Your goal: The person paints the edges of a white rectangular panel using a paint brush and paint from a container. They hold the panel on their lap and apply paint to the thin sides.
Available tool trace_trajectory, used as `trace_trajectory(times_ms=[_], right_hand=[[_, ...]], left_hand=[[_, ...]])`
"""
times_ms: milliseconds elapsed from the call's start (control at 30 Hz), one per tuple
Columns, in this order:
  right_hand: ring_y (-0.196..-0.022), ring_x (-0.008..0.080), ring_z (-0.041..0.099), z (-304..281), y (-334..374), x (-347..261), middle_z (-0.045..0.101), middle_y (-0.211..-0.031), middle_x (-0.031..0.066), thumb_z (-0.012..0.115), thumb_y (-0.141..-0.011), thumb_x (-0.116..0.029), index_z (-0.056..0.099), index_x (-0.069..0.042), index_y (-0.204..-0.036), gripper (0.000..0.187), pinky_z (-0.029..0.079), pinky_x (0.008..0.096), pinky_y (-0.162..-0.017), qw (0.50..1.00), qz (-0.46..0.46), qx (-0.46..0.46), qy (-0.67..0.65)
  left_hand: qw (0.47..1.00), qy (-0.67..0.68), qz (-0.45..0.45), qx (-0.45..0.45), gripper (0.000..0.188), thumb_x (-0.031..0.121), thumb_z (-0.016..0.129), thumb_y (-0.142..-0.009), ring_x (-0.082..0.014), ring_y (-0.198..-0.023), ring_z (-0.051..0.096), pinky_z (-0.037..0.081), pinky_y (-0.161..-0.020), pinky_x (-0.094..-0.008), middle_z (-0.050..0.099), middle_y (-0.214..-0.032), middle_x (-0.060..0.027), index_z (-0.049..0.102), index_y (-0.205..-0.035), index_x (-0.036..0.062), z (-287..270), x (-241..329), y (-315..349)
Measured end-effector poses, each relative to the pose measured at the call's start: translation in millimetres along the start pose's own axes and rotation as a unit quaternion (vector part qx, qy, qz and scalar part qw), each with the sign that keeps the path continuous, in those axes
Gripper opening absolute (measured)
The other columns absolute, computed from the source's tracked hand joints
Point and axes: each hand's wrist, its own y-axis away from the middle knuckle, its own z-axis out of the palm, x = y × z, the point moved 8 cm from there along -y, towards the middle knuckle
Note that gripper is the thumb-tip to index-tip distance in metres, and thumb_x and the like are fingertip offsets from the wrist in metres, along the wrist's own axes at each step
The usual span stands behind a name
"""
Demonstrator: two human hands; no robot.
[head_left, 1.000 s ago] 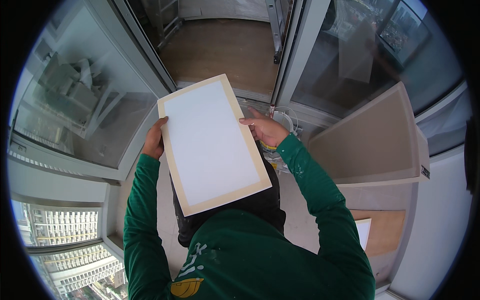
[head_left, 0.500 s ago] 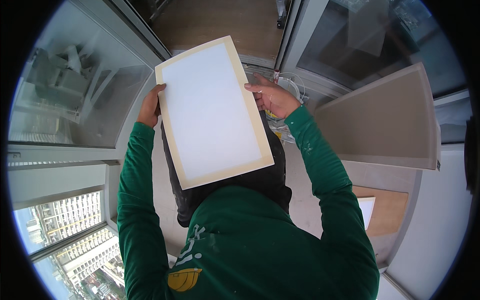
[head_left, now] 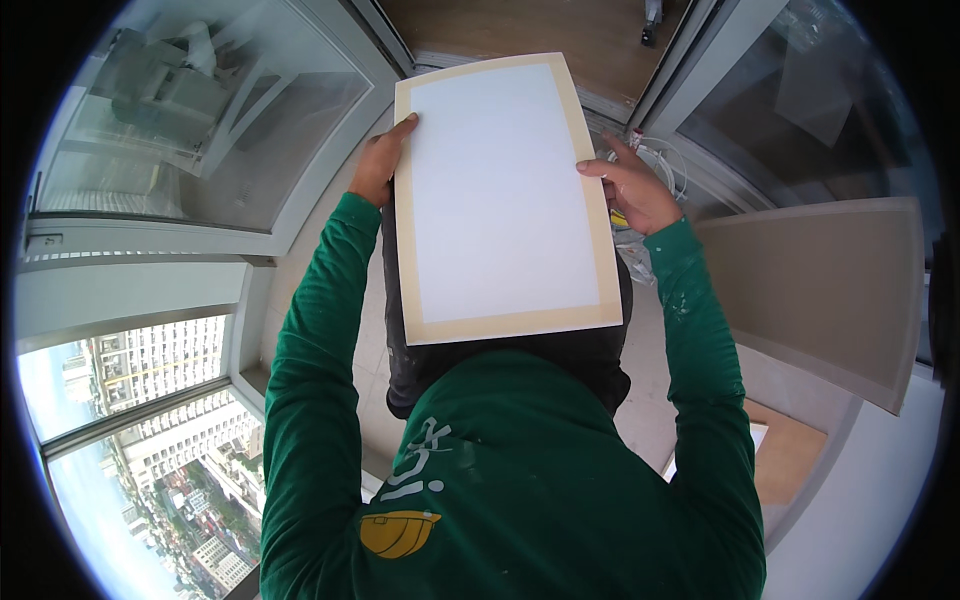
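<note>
A white rectangular panel [head_left: 505, 195] with a cream border along its edges is held up over my dark-trousered lap. My left hand [head_left: 383, 163] grips its left edge near the top, thumb on the front face and the fingers hidden behind. On the opposite edge, my right hand [head_left: 645, 188] pinches the panel with its thumb in front; a finger sticks out past the border, and the others are partly hidden. Light specks mark that hand's green sleeve.
Behind my right hand lie coiled white cables [head_left: 660, 165] and clear plastic. A large grey-brown panel [head_left: 815, 290] stands at the right. Beneath it, a brown board [head_left: 790, 450] lies on the floor by a white sheet. Glass-paned frames [head_left: 330, 130] rise at left; a window shows buildings.
The view has turned, shifting the surroundings. The panel sits farther right in the picture and looks straighter, less slanted. Both hands keep their hold on its edges.
</note>
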Motion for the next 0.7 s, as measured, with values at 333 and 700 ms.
trace_trajectory(times_ms=[333,700], right_hand=[[-0.081,0.0214,0.073,-4.2,-3.2,6.2,0.073,-0.111,0.0187,0.083,-0.083,-0.024,0.011,0.003,-0.171,0.117,0.058,0.0363,-0.078,0.998,-0.014,0.050,-0.022],[-0.111,0.0289,0.069,-13.8,-16.7,14.6,0.062,-0.137,0.0252,0.082,-0.085,-0.024,0.002,0.005,-0.170,0.121,0.057,0.0409,-0.095,0.999,-0.009,0.019,-0.047]], left_hand=[[1.000,-0.005,0.021,0.002,0.073,0.047,0.074,-0.097,-0.0304,-0.087,0.078,0.061,-0.081,-0.0374,0.077,-0.111,-0.0256,0.066,-0.125,-0.0203,0.7,-5.5,-10.7],[0.998,-0.051,0.026,-0.011,0.074,0.050,0.074,-0.098,-0.0263,-0.086,0.078,0.062,-0.077,-0.0355,0.077,-0.111,-0.0226,0.065,-0.130,-0.0170,7.8,-7.4,-11.8]])
